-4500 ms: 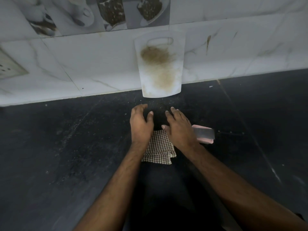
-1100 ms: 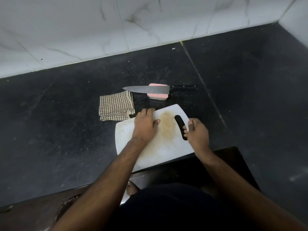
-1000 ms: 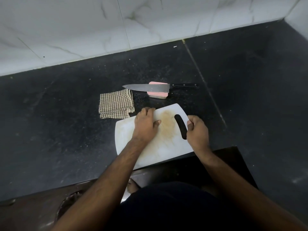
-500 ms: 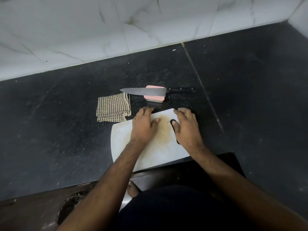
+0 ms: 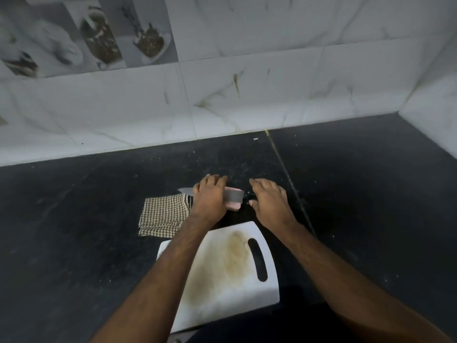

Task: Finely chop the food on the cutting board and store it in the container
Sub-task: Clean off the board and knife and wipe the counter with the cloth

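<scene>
A white cutting board [image 5: 222, 288] lies at the counter's near edge, bare except for a brown stain, its handle slot on the right. Beyond it a kitchen knife [image 5: 233, 195] rests across a pink block [image 5: 235, 206], blade tip pointing left. My left hand [image 5: 210, 199] lies over the blade and the left part of the pink block, fingers bent down over the far side. My right hand [image 5: 269, 201] hovers over the knife's handle and hides it, fingers stretched forward and thumb beside the blade's heel. I cannot tell whether either hand grips anything.
A folded checked cloth [image 5: 163, 216] lies left of the knife, touching the board's far left corner. The black stone counter [image 5: 74, 231] runs to a white tiled wall [image 5: 247, 95] at the back and on the right.
Both hands have left the cutting board and reached forward to the knife and pink block. The view has tilted up, showing more wall.
</scene>
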A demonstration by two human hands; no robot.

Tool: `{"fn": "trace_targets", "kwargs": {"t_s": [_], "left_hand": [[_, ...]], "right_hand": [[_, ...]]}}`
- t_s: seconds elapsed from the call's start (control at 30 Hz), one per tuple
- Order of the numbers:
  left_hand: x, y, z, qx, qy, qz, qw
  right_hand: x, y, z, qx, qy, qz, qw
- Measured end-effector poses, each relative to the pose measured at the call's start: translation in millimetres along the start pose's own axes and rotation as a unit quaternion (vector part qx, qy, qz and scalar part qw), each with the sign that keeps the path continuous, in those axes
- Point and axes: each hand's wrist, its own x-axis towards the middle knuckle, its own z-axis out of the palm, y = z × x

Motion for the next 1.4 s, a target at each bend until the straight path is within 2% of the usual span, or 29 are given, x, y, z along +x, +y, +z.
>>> {"fn": "trace_targets", "kwargs": {"t_s": [0.1,0.2,0.43,0.7,0.9,1.07,1.4], "left_hand": [[7,-6,0,0.078,-0.058,-0.009,0.995],[9,-13,6,0.113,-0.084,-0.028,0.990],[11,-23,13,0.155,-0.033,0.000,0.987],[-8,-32,-6,0.141,0.028,0.008,0.990],[-58,-48,-16,0.110,0.013,-0.040,0.993],[-100,-54,-6,0.080,0.011,-0.077,0.994],[-148,-57,25,0.020,-0.018,-0.136,0.990]], "right_hand": [[11,4,3,-0.052,-0.057,-0.005,0.997],[16,3,10,-0.089,-0.086,-0.010,0.992],[23,3,11,-0.112,-0.103,-0.036,0.988],[17,2,2,-0.096,-0.062,-0.081,0.990],[-19,-18,14,-0.075,-0.066,-0.140,0.985],[-39,-32,28,-0.053,-0.125,-0.155,0.979],[-81,-20,59,0.008,-0.132,-0.208,0.969]]}}
